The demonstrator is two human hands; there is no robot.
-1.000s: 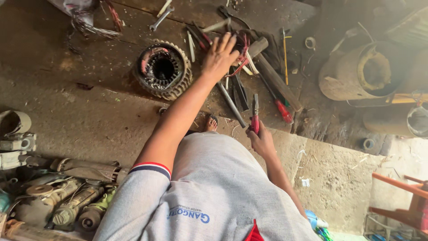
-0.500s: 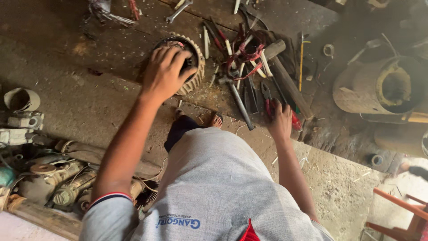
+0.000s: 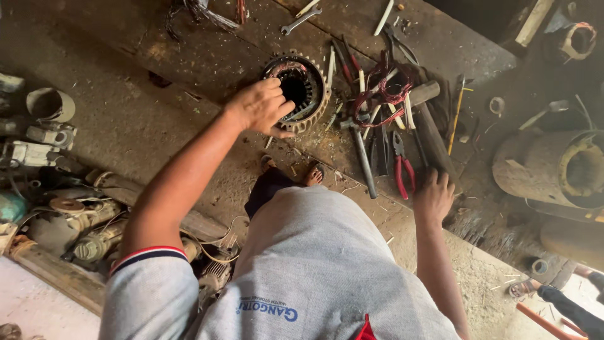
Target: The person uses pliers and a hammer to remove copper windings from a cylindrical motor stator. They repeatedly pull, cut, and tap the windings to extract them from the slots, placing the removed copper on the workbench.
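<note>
Left grip curling loosely over the rim of the round, toothed metal motor stator, fingertips touching its edge, arm reaching out long and nearly straight. Right grip pressing flat and unclenched on the dusty wooden counter, grasping nothing, just beside the red-handled pliers. Stator lying on the counter, dark hollow bore facing up, reddish copper windings showing inside. Steel hammer and tangled red wire lying between stator and pliers. Rusty cylindrical motor housing resting well apart at right.
</note>
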